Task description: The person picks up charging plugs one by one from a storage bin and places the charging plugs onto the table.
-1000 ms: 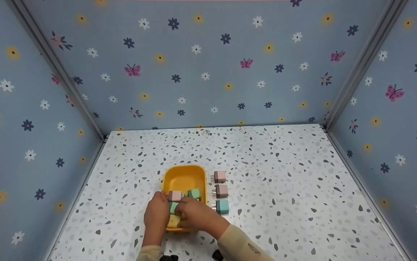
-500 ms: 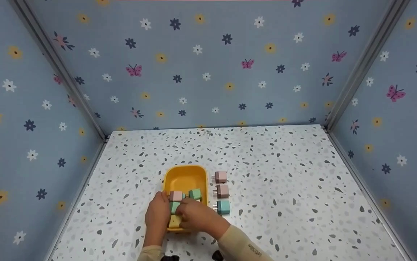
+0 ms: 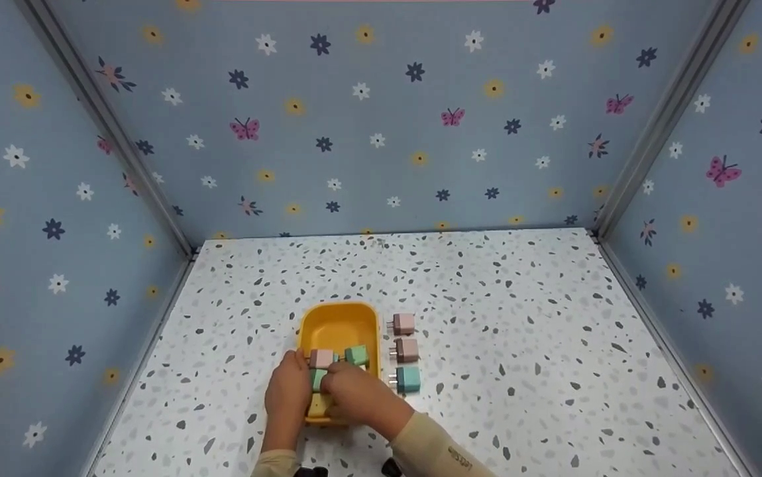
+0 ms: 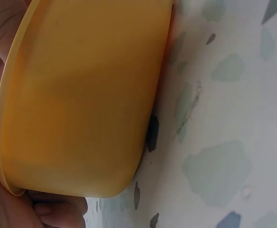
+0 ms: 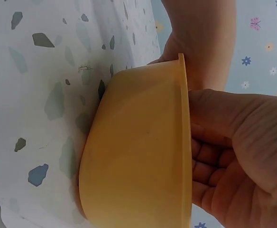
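A yellow plastic bin [image 3: 340, 328] holds several plug-in charger blocks, among them a pink one [image 3: 322, 358], a green one [image 3: 356, 354], another green one [image 3: 319, 379] and a yellow one [image 3: 320, 404]. My left hand [image 3: 288, 385] grips the bin's left side; in the left wrist view its fingertips [image 4: 62, 213] curl against the outer wall below the rim. Over the near part of the bin, my right hand [image 3: 358, 394] reaches in among the chargers. The right wrist view shows its fingers curled behind the rim, and whatever they touch is hidden by the wall.
Just right of the bin stand two pink chargers [image 3: 404, 324] [image 3: 407, 349] and a teal charger [image 3: 409, 379] in a column, prongs facing left. Everything sits on a white speckled table [image 3: 520, 331] walled by blue floral panels [image 3: 381, 165].
My right hand has shifted very slightly inside the bin. The left hand, the bin and the column of chargers look the same.
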{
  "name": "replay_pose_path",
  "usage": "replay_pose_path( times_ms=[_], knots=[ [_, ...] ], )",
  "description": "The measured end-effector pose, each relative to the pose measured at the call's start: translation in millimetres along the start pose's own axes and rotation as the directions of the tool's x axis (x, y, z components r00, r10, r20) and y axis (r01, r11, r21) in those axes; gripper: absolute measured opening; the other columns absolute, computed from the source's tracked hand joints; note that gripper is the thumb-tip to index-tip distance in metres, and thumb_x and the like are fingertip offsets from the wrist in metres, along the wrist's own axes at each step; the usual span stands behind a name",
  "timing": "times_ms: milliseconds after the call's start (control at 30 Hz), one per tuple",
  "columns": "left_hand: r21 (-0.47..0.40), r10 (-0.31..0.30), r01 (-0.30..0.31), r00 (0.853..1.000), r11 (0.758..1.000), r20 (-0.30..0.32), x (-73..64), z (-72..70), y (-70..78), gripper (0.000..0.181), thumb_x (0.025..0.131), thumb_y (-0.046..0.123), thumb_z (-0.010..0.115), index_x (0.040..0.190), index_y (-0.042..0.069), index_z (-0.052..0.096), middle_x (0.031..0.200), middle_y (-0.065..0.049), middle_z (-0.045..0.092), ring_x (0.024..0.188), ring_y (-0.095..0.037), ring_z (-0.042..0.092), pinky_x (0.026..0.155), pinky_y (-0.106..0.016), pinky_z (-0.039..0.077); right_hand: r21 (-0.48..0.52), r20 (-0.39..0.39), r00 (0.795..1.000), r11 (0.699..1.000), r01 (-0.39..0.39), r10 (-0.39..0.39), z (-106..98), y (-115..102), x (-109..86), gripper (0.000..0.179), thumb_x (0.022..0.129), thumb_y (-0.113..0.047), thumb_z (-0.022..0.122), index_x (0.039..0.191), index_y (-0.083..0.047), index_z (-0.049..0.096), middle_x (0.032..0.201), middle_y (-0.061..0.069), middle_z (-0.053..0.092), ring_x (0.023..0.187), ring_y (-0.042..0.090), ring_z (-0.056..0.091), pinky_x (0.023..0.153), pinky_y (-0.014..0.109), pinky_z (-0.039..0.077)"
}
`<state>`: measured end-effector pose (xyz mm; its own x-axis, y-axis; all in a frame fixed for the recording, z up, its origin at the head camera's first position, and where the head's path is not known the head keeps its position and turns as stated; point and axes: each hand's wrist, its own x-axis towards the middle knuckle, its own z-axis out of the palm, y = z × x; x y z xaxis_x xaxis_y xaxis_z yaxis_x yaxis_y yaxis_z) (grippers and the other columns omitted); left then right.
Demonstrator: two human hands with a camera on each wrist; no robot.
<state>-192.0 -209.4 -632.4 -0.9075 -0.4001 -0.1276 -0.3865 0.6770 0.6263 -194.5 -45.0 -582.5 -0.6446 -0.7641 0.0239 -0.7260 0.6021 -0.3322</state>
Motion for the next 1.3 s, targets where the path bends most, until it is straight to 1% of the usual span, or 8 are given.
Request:
replay_pose_path(
  times_ms=[133, 267, 500, 700, 867, 1100, 1200, 1300],
  knots=[
    [-0.002, -0.016, 0.016, 1.0, 1.0, 0.025, 0.3, 0.9, 0.1, 0.046, 0.113, 0.04, 0.026, 0.103, 0.006, 0.055, 0.083, -0.013, 0.061, 0.07, -0.026, 0.056, 0.06, -0.041, 0.042, -0.016, 0.001, 1.0, 1.0, -0.011, 0.011, 1.6, 0.1, 1.2, 0.008, 0.082, -0.017, 0.08, 0.084, -0.018, 0.072, 0.083, -0.008, 0.057, 0.076, 0.008, 0.048, 0.071, 0.023, 0.044],
    [-0.006, -0.019, 0.019, 1.0, 1.0, 0.024, 0.6, 1.0, 0.2, 0.046, 0.113, 0.04, 0.026, 0.104, 0.006, 0.055, 0.084, -0.013, 0.062, 0.071, -0.026, 0.056, 0.062, -0.042, 0.043, -0.024, 0.004, 1.0, 1.0, -0.007, 0.008, 2.1, 0.6, 1.5, 0.009, 0.083, -0.019, 0.081, 0.087, -0.018, 0.073, 0.084, -0.008, 0.057, 0.076, 0.008, 0.047, 0.072, 0.022, 0.044],
    [-0.01, -0.017, 0.017, 1.0, 1.0, 0.018, 1.5, 0.4, -0.7, 0.047, 0.113, 0.04, 0.026, 0.106, 0.004, 0.057, 0.087, -0.014, 0.066, 0.075, -0.026, 0.062, 0.063, -0.043, 0.046, -0.084, -0.057, 0.997, 0.996, 0.042, -0.047, 2.0, -0.2, -0.2, 0.004, 0.084, -0.015, 0.076, 0.085, -0.017, 0.073, 0.082, -0.006, 0.057, 0.076, 0.009, 0.048, 0.071, 0.022, 0.043],
    [-0.013, -0.044, 0.044, 0.999, 0.999, 0.033, 1.5, 0.4, 0.2, 0.048, 0.113, 0.041, 0.025, 0.108, 0.005, 0.056, 0.088, -0.013, 0.065, 0.074, -0.025, 0.057, 0.064, -0.042, 0.045, -0.048, 0.008, 1.0, 0.999, -0.012, 0.012, 0.5, -1.2, -0.4, 0.007, 0.086, -0.018, 0.078, 0.091, -0.018, 0.074, 0.088, -0.007, 0.059, 0.079, 0.008, 0.048, 0.076, 0.022, 0.046],
    [-0.016, -0.016, 0.016, 1.0, 1.0, -0.001, 0.6, 0.9, -0.9, 0.048, 0.113, 0.04, 0.026, 0.107, 0.005, 0.058, 0.089, -0.015, 0.066, 0.075, -0.027, 0.061, 0.065, -0.044, 0.046, -0.033, 0.04, 0.998, 0.999, -0.039, 0.04, -0.8, -1.3, -0.8, 0.005, 0.089, -0.018, 0.076, 0.094, -0.018, 0.074, 0.091, -0.007, 0.06, 0.079, 0.008, 0.049, 0.078, 0.023, 0.047],
    [-0.025, -0.009, 0.01, 1.0, 1.0, 0.004, -0.8, 2.1, -0.6, 0.047, 0.112, 0.04, 0.026, 0.108, 0.005, 0.058, 0.089, -0.014, 0.065, 0.074, -0.026, 0.058, 0.064, -0.043, 0.045, 0.007, 0.09, 0.992, 0.996, -0.094, 0.093, -2.1, 0.6, -1.2, 0.004, 0.09, -0.017, 0.074, 0.094, -0.018, 0.074, 0.091, -0.007, 0.06, 0.078, 0.009, 0.05, 0.079, 0.024, 0.048],
    [-0.033, -0.015, 0.015, 1.0, 0.999, 0.007, -0.9, 1.8, -0.5, 0.048, 0.112, 0.04, 0.026, 0.109, 0.005, 0.058, 0.091, -0.015, 0.066, 0.074, -0.025, 0.058, 0.065, -0.043, 0.046, 0.006, 0.093, 0.991, 0.995, -0.1, 0.1, -2.6, 1.3, -1.9, 0.005, 0.089, -0.017, 0.075, 0.093, -0.017, 0.074, 0.092, -0.007, 0.061, 0.078, 0.009, 0.05, 0.081, 0.025, 0.049],
    [-0.033, -0.013, 0.013, 1.0, 0.999, 0.004, -0.4, 1.8, -1.6, 0.049, 0.112, 0.041, 0.025, 0.109, 0.005, 0.058, 0.091, -0.015, 0.066, 0.076, -0.026, 0.061, 0.065, -0.044, 0.046, -0.024, 0.068, 0.995, 0.997, -0.075, 0.077, -2.6, 2.2, -2.5, 0.006, 0.086, -0.016, 0.076, 0.091, -0.016, 0.073, 0.089, -0.006, 0.062, 0.077, 0.009, 0.05, 0.08, 0.025, 0.049]
  ],
)
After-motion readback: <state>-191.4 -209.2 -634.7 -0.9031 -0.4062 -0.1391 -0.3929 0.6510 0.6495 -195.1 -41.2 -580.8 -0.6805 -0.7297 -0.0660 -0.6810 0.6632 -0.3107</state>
